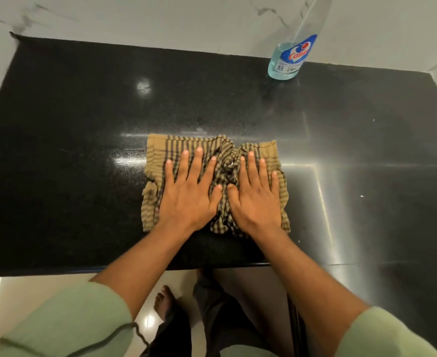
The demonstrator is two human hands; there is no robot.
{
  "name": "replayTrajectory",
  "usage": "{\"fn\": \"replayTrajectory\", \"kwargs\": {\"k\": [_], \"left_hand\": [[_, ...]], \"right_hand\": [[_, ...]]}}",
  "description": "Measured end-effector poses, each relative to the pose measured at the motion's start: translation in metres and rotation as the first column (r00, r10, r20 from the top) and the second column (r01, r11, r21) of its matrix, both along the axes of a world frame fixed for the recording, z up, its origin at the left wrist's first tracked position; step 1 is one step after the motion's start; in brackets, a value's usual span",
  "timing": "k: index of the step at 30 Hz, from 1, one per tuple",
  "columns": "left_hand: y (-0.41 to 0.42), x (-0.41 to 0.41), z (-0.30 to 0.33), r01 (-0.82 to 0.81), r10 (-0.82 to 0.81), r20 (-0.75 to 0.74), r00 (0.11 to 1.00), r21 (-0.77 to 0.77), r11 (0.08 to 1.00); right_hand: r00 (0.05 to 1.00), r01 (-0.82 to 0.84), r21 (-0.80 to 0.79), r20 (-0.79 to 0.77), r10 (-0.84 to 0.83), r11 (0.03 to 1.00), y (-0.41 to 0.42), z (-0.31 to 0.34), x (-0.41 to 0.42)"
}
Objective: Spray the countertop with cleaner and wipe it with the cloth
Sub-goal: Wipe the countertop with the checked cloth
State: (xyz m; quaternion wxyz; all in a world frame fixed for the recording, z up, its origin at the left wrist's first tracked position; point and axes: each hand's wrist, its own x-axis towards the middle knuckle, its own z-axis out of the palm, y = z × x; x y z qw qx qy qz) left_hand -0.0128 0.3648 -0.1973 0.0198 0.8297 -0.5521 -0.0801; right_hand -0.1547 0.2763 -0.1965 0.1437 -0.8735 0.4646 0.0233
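Observed cloth (213,161), tan with dark stripes, bunched at centre, lay on black countertop (70,119) near front edge. My left hand (190,195) pressed flat on it, fingers straight and spread. My right hand (254,199) likewise, palm down, thumbs nearly touching. Cleaner bottle (290,59) stood upright at back, by wall, well apart from cloth.

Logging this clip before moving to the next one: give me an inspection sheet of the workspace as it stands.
Surface: glossy black speckled stone countertop, glare patches, a few pale flecks at right.
Job's things: brown-and-tan checked cloth lies crumpled near the front edge; clear spray bottle of blue cleaner stands at the back, untouched.
Clutter: nothing seen.
Grips: left hand and right hand press flat on the cloth, fingers straight.
Cables: nothing seen.
Surroundings: white marbled wall, pale glossy floor.
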Motion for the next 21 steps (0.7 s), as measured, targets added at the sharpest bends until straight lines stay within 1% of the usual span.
{"fn": "replayTrajectory", "kwargs": {"k": [2, 6, 11, 14, 16, 19, 21], "left_hand": [[-0.021, 0.016, -0.001, -0.014, 0.014, -0.002, 1.000, -0.002, 1.000], [-0.054, 0.043, 0.002, -0.101, 0.101, -0.011, 0.995, -0.003, 0.995], [-0.058, 0.052, 0.006, -0.107, 0.108, -0.037, 0.993, 0.024, 0.994], [-0.037, 0.046, 0.010, -0.116, 0.118, -0.061, 0.991, 0.035, 0.993], [-0.010, 0.035, 0.011, -0.115, 0.118, -0.069, 0.991, 0.034, 0.993], [0.040, 0.015, 0.010, -0.068, 0.071, -0.065, 0.995, 0.043, 0.997], [0.058, 0.004, 0.007, -0.035, 0.038, -0.052, 0.998, 0.071, 0.997]], "right_hand": [[1.000, 0.005, -0.011, 0.010, -0.005, 1.000, -0.018, 0.000, 0.016], [1.000, -0.006, 0.001, 0.020, 0.006, 1.000, -0.058, 0.004, 0.058], [0.998, -0.051, -0.007, -0.029, 0.051, 0.999, -0.071, 0.005, 0.073], [0.992, -0.125, 0.003, -0.022, 0.125, 0.992, -0.055, 0.006, 0.065], [0.981, -0.192, 0.013, -0.002, 0.192, 0.981, -0.032, 0.007, 0.055], [0.966, -0.259, 0.022, -0.002, 0.260, 0.965, 0.008, 0.007, 0.027], [0.956, -0.292, 0.026, -0.022, 0.293, 0.956, 0.023, 0.006, 0.006]]}}
